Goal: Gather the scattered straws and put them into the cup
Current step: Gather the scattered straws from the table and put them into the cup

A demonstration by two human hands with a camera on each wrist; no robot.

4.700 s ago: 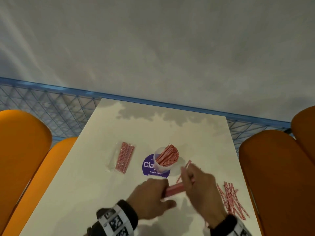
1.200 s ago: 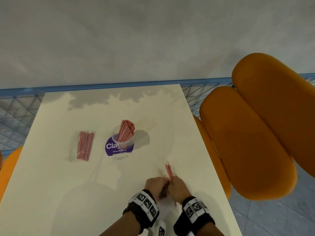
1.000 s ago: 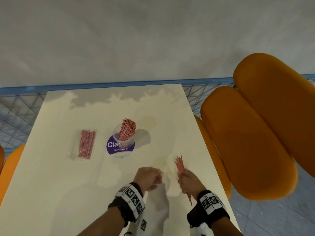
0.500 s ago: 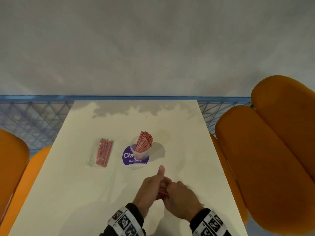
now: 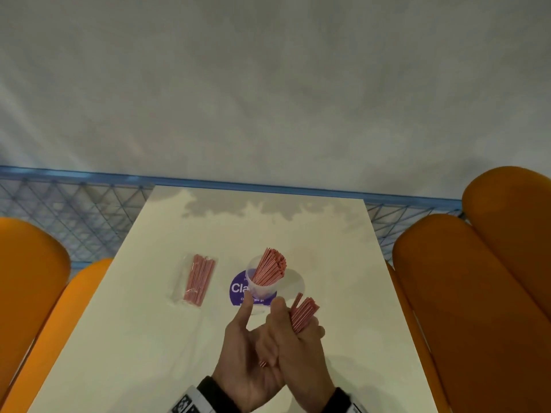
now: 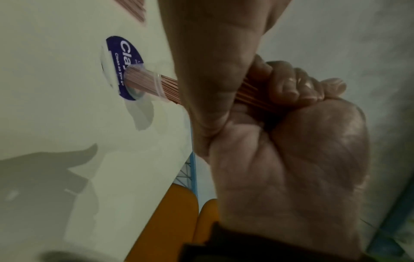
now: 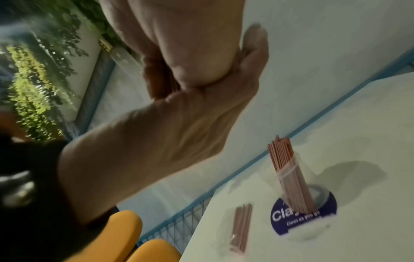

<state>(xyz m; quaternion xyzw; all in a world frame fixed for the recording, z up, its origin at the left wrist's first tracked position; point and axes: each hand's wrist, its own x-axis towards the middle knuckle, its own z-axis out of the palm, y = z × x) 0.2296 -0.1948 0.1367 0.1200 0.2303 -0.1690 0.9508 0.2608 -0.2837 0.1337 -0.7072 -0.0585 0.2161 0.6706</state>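
A clear cup [image 5: 262,290] stands mid-table on a round purple sticker [image 5: 237,289], with a thick sheaf of pink straws [image 5: 269,268] leaning in it. My right hand [image 5: 298,332] grips a bundle of pink straws [image 5: 303,313], whose top ends fan out just right of the cup. My left hand [image 5: 243,350] lies palm-up against the right, thumb straight and pointing at the cup; its fingers are hidden behind the right hand. In the left wrist view the right hand's fingers [image 6: 289,88] curl round the bundle [image 6: 253,96].
A clear packet of pink straws [image 5: 198,278] lies left of the cup. The cream table [image 5: 351,293] is narrow, flanked by orange seats on the right [image 5: 477,293] and left [image 5: 26,278]. A blue mesh railing [image 5: 89,210] runs along its far end.
The right hand took the bundle from the table's right side and met the left. Since half a second ago both hands rose towards the cup and the bundle's top shows above the fist.
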